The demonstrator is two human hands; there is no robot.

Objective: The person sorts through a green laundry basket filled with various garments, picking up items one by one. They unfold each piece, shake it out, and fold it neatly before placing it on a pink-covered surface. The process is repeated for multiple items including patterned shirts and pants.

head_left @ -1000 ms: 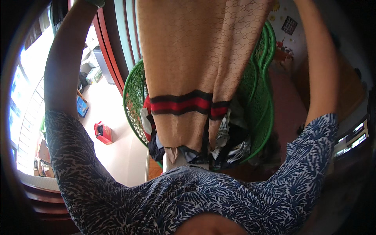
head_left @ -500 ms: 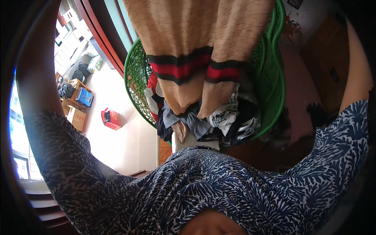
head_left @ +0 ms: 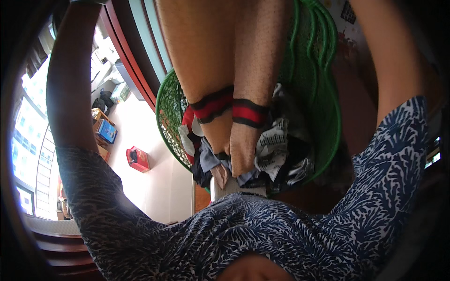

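Both my arms are raised, and both hands lie outside the picture past its upper edge. My left forearm (head_left: 70,89) rises at the left and my right arm (head_left: 393,56) at the right. A thin tan garment (head_left: 201,51) hangs down between them in two leg-like or sleeve-like lengths, each with a black-edged red band. What holds its top is out of sight. The lower ends reach a heap of clothes in a green woven basket-like holder (head_left: 323,107). In that heap are a black-and-white patterned cloth (head_left: 273,147) and a grey-blue cloth (head_left: 206,158).
Left of the holder, a red bag or box (head_left: 138,159) stands on the pale floor (head_left: 157,187). Farther off are a blue box (head_left: 107,131) and dark bags (head_left: 104,99). Beside the holder's far left runs a dark red frame edge (head_left: 129,51).
The tan garment looks narrower and smoother, its lengths closer together and its banded ends lower. My arms have shifted, the right one inward. The view has moved a little.
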